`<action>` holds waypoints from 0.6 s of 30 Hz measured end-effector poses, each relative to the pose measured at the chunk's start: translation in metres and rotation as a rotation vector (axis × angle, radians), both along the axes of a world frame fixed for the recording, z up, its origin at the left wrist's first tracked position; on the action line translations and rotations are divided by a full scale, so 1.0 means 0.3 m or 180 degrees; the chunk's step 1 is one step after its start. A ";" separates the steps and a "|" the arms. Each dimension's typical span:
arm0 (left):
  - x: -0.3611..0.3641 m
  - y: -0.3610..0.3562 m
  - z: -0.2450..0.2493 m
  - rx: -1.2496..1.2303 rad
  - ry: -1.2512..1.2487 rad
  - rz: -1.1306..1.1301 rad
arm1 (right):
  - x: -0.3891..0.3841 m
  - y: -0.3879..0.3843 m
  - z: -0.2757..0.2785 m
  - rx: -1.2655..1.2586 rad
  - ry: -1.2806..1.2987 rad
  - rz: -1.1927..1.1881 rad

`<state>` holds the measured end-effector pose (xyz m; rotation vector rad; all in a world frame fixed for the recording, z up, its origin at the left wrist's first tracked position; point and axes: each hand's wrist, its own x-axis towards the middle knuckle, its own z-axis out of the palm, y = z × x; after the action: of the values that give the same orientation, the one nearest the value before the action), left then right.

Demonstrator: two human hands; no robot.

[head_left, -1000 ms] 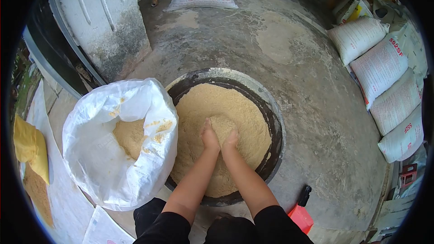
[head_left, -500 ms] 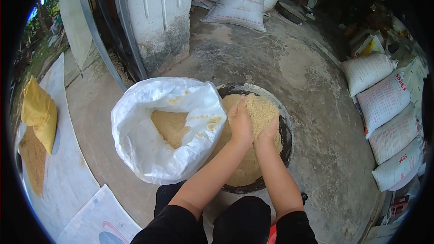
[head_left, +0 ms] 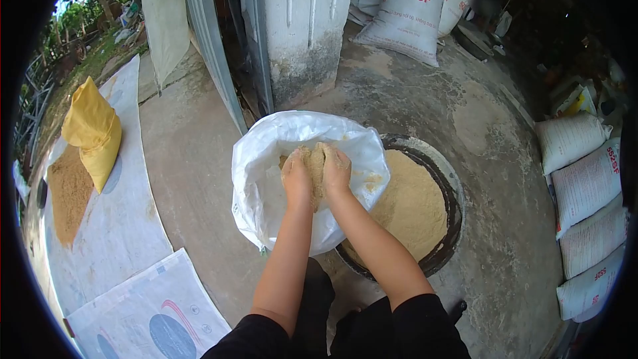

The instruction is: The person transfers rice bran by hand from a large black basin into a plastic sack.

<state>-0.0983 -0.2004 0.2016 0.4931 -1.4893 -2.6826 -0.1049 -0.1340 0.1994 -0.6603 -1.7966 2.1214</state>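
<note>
My left hand [head_left: 297, 176] and my right hand [head_left: 336, 167] are cupped side by side over the mouth of an open white plastic sack [head_left: 256, 153]. Between them they hold a heap of pale tan meal [head_left: 316, 165], and some of it clings to the fingers. My forearms hide part of the sack's near rim. Just right of the sack stands a round, dark-rimmed basin [head_left: 454, 216], with a large pile of the same fine meal [head_left: 415, 206] in it.
At left, a yellow sack [head_left: 100, 136] and a brown grain pile [head_left: 70, 193] are on a pale sheet [head_left: 133, 219]. Behind stand a white pillar [head_left: 302, 33] and a printed sack [head_left: 405, 16]. More full sacks [head_left: 588, 186] are stacked at right.
Both hands have moved left from the basin to over the white sack, carrying a double handful of meal. The camera view has shifted left, so the surroundings appear farther right.
</note>
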 end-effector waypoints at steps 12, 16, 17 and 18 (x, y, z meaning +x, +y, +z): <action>0.168 0.255 0.093 -0.1205 0.1011 -0.0769 | 0.177 0.395 0.040 0.0374 0.0372 -0.0338; 0.291 0.501 -0.090 -0.1146 0.1389 -0.1326 | 0.329 0.650 -0.160 -0.0136 0.0148 -0.1320; 0.316 0.548 -0.163 -0.1552 0.1555 -0.1528 | 0.372 0.698 -0.233 -0.0119 0.0125 -0.1401; 0.337 0.580 -0.224 -0.1518 0.1552 -0.1595 | 0.418 0.739 -0.311 -0.0061 -0.0145 -0.1589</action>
<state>0.0029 -0.0264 0.1344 -0.5819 -2.1700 -2.3208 0.0205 0.0877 0.1061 -1.0423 -1.4386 1.7969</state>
